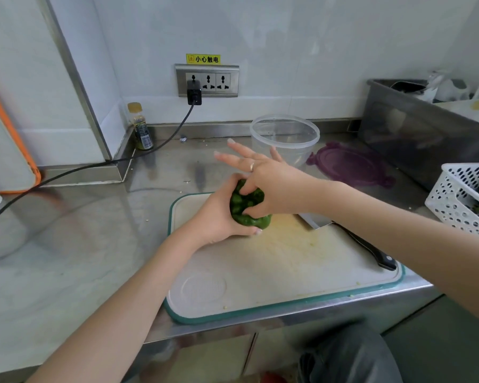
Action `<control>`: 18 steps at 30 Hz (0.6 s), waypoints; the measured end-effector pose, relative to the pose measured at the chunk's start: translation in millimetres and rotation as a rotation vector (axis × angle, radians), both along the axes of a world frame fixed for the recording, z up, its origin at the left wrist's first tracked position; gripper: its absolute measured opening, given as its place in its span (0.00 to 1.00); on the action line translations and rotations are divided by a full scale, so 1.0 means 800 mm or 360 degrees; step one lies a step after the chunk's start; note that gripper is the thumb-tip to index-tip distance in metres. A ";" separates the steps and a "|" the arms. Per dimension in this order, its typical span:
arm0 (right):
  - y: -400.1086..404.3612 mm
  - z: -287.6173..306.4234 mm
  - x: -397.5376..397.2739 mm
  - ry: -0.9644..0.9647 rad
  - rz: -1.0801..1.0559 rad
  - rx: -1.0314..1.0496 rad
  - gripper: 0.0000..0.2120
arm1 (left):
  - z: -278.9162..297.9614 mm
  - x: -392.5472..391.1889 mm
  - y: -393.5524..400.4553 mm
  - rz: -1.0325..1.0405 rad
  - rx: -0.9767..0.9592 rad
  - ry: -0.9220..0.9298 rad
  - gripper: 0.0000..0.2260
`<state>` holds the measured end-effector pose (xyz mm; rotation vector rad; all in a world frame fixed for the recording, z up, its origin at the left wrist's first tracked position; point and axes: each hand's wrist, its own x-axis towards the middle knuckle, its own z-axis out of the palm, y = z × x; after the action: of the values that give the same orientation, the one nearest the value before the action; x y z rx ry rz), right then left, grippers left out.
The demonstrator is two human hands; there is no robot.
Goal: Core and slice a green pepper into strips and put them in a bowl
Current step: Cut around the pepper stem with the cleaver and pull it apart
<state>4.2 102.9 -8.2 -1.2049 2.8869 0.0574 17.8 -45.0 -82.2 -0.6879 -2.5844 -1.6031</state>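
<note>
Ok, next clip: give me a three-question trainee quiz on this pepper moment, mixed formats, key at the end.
1. True or false: the knife is in the right hand.
2. Which hand cups the green pepper from the side? A) left hand B) right hand C) neither
3. Fill in: the clear bowl stands behind the cutting board with its purple ____ lying flat beside it on the steel counter.

Key
1. False: the knife lies on the board's right side, untouched; the right hand's thumb and a finger dig into the pepper's top.
2. A
3. lid
</note>
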 end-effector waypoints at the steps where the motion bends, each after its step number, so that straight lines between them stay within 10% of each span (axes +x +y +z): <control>1: 0.005 -0.003 -0.001 -0.0063 0.0007 -0.0138 0.10 | 0.000 -0.001 -0.001 -0.0009 0.0002 -0.0006 0.34; 18: 0.021 -0.031 -0.004 -0.0204 -0.0119 -0.0496 0.14 | -0.001 -0.010 -0.012 -0.0379 0.0212 -0.0437 0.36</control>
<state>1.1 119.3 -33.2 -1.0869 2.8970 -0.4685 9.8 -54.8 -82.7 -0.8465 -2.6239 -2.0542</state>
